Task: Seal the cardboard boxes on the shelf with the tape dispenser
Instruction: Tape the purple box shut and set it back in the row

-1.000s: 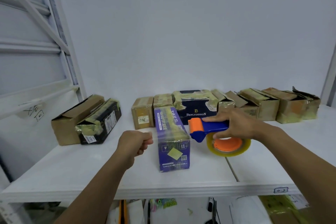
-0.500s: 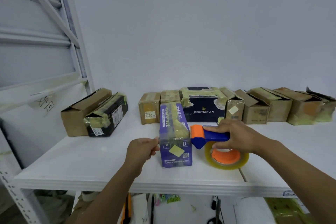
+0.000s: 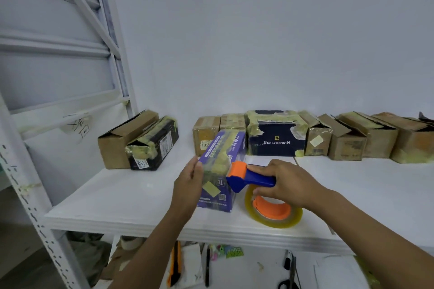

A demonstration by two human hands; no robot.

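Note:
A purple box (image 3: 223,150) with yellowish tape along its top stands near the front of the white shelf (image 3: 122,199). My left hand (image 3: 189,182) lies flat against the box's left side, fingers straight. My right hand (image 3: 285,182) grips the blue handle of the tape dispenser (image 3: 249,177), whose orange roller touches the box's right front edge. The yellow tape roll (image 3: 273,211) on its orange hub hangs under the handle, just above the shelf.
A row of brown cartons (image 3: 347,139) and a dark Benlydesign box (image 3: 276,136) lines the back wall. Two more boxes (image 3: 138,141) lie at the left by the white upright (image 3: 30,195). Below the shelf lie a utility knife (image 3: 175,267) and scissors (image 3: 290,274).
My left hand has opened from a fist and moved right onto the purple box's side. The dispenser has shifted toward the box's edge. The view has swung left.

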